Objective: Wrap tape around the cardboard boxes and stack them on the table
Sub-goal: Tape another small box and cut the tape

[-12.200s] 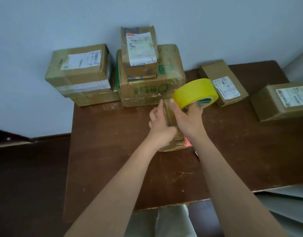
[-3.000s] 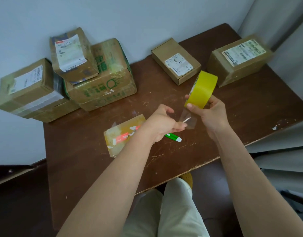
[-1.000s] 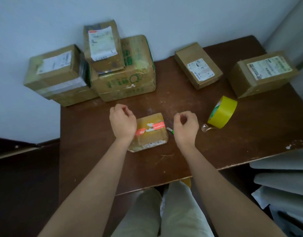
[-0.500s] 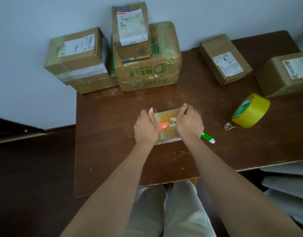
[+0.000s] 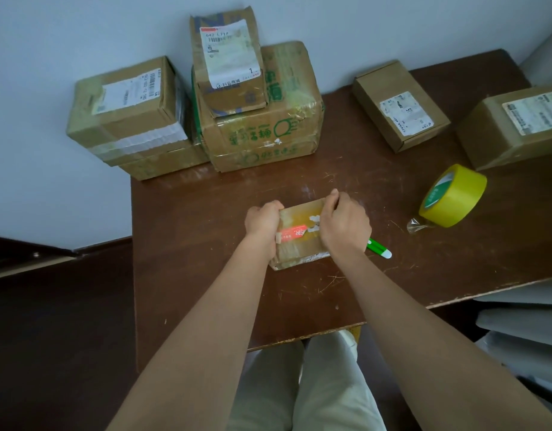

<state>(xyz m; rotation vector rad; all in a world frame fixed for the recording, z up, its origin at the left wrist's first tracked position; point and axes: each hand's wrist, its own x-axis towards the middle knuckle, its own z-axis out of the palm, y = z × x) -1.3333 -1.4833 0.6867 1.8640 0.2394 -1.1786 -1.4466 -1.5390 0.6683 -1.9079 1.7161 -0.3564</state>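
Centrally on the brown wooden table (image 5: 187, 275), the small flat tape-wrapped cardboard box (image 5: 299, 234) lies between both hands: left hand (image 5: 262, 223) and right hand (image 5: 343, 225) curl round its opposite short ends, long axis running left–right.

Green pen (image 5: 379, 247) with white tip lay on the desk (image 5: 206, 275), near its front edge. Pale wall (image 5: 81, 32) rose behind the desk. Dark floor (image 5: 50, 337) to the desk's left. Person's light trousers (image 5: 299, 393) showed below the desk's front edge.
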